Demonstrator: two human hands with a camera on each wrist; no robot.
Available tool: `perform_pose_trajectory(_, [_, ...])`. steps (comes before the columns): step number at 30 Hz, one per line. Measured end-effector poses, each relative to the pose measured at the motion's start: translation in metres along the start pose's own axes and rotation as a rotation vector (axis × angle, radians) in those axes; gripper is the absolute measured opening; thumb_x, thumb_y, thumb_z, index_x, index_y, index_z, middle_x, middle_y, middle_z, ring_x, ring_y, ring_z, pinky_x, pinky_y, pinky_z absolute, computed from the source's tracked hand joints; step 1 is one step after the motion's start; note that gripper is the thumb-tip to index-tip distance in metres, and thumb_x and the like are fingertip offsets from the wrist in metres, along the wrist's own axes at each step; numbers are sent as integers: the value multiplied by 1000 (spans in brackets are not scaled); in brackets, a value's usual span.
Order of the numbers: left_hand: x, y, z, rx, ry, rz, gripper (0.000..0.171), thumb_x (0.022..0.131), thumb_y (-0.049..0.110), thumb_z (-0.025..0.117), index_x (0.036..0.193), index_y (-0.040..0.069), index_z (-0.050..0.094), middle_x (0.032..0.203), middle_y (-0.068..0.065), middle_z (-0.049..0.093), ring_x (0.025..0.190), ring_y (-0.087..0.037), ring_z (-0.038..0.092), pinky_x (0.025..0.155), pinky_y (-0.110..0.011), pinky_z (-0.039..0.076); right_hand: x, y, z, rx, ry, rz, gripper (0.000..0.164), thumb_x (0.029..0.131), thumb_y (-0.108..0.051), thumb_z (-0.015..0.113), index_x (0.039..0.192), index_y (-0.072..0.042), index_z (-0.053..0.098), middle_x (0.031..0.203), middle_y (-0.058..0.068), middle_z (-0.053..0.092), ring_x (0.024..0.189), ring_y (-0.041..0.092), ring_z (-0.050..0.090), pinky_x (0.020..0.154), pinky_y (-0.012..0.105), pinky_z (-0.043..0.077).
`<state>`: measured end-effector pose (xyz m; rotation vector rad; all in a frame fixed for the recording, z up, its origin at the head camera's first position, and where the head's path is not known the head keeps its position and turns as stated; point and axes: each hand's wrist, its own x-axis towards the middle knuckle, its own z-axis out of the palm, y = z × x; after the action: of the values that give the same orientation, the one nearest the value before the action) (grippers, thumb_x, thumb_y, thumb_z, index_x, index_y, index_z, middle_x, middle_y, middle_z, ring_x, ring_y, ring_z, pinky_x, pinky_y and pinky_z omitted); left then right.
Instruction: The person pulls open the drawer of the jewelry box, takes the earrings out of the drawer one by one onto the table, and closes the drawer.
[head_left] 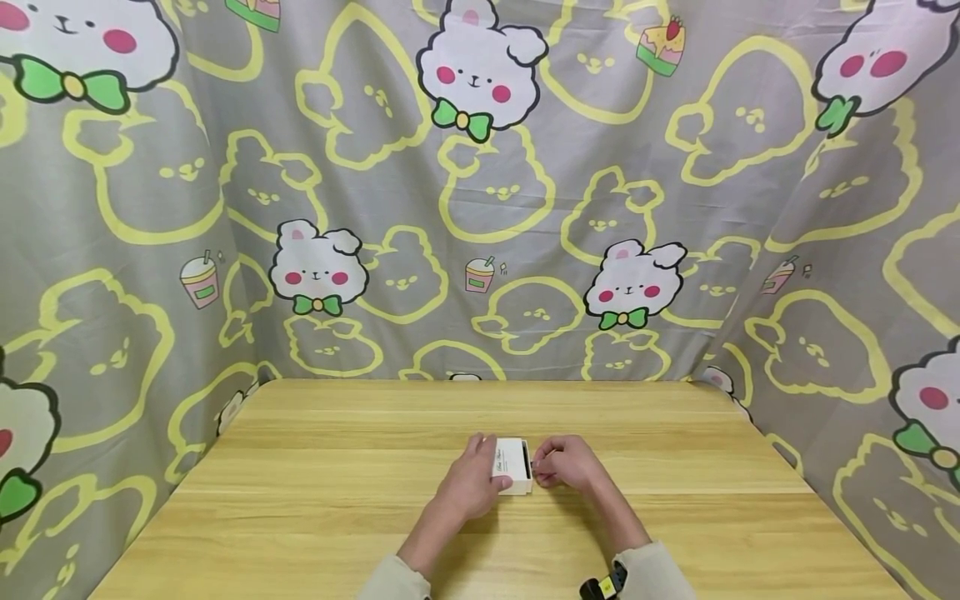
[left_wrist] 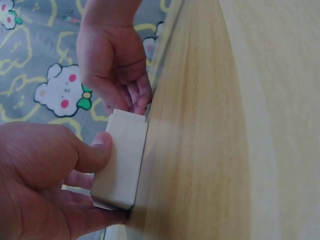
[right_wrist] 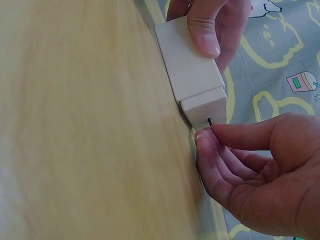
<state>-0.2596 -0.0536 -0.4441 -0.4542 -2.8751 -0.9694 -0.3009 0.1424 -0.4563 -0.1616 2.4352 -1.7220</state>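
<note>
A small white drawer-style box [head_left: 512, 463] with dark lettering on its top rests on the wooden table. My left hand [head_left: 471, 482] holds its sleeve from the left, thumb on the near side and fingers at the far side. The inner drawer [right_wrist: 206, 107] sticks out slightly at the right end, and a dark strip of its inside shows in the head view. At that end, my right hand [right_wrist: 250, 170] pinches a short black pull tab [right_wrist: 209, 121] between thumb and index finger. What lies in the drawer is hidden.
The wooden table [head_left: 300, 500] extends around the box on all sides. A grey curtain [head_left: 495, 208] with rabbit prints hangs behind the table and along its left and right sides. A dark strap with a yellow mark [head_left: 606, 586] sits at the right wrist.
</note>
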Motion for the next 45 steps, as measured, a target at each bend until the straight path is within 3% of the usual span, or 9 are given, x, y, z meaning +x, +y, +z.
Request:
perform_pose_trajectory(14, [1,0,-1,25,8,29,68,92,19,74,146,-10,43,148,-30,43,120,-47,59,102,-55,49,0,0,-1,27,2,15,9,83,6,64,88,14,65,72,10,65,63,17,63,62,33,60])
perform_pose_trajectory(35, [0,0,0,-1,-1,17,69,93,19,74,147,-10,42,150,-30,42,120,-47,59,103,-56,49,0,1,-3,9,2,14,12,84,5,64,91,15,65,76,12,67,66,18,64,64,37,61])
perform_pose_trajectory(45, [1,0,-1,-4,-11,-4,70,93,21,74,149,-8,41,151,-28,42,121,-47,59,103,-55,49,0,1,-6,22,-7,28,13,84,5,65,91,14,66,76,12,67,66,17,65,64,33,61])
